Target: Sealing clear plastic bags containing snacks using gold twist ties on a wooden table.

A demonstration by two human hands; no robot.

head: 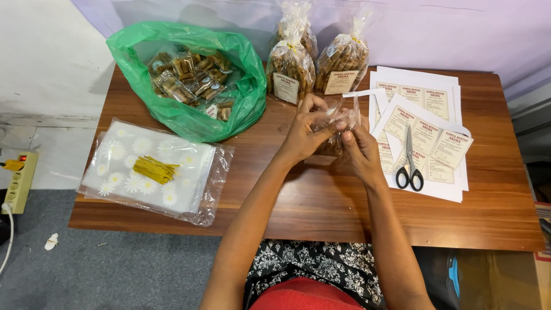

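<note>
Single head-worn view, steeply down, close over wooden table (321, 201) and forearms.

Bright, even, soft light falls across the wooden table (321, 201). Faint shadows lie on the wall behind the table, above the green plastic bag (189, 115). Glare glints on the clear wrappers at the table's far edge and on the sleeve of flowered bags (149, 166) at its left. Focus is sharp throughout; the table's edges bow slightly.

Both hands (333, 135) together, fingers (321, 109) pinched.
</note>
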